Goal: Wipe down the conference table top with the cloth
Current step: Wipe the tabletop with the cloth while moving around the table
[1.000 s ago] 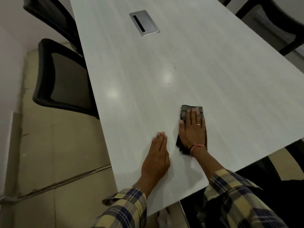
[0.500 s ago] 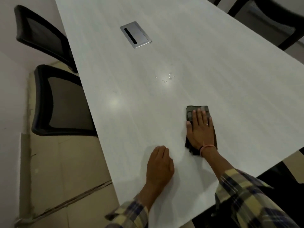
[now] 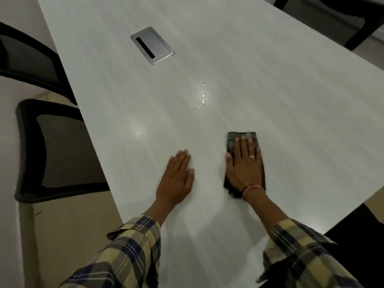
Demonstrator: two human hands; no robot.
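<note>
Dark grey fabric, the cloth point(image 3: 241, 140) lies folded on the pale wood-grain conference table point(image 3: 270, 90), pinned under the right hand point(image 3: 245, 169). That hand is spread flat, palm down, fingers extended and pressing the cloth against the surface rather than gripping it; a ring shows on one finger and a pink band point(image 3: 252, 187) circles the wrist. The cloth's far edge sticks out beyond the fingertips, and a darker bunch of it shows beside the wrist.

The left hand point(image 3: 176, 179) rests just beside, also flat and open on the bare tabletop, holding nothing, its fingers close together. The two hands are apart, with a strip of table between them. Both forearms wear plaid sleeves point(image 3: 133, 246) in yellow and navy.

Farther out, small water droplets point(image 3: 202, 96) glisten on the table ahead of the cloth, with a second faint scatter point(image 3: 134, 127) toward the left edge. Beyond them a silver cable hatch point(image 3: 152, 45) is set into the tabletop. A black mesh chair point(image 3: 60, 150) stands at the table's left side, another point(image 3: 27, 59) behind it, and a third dark chair point(image 3: 340, 17) is at the far right.
</note>
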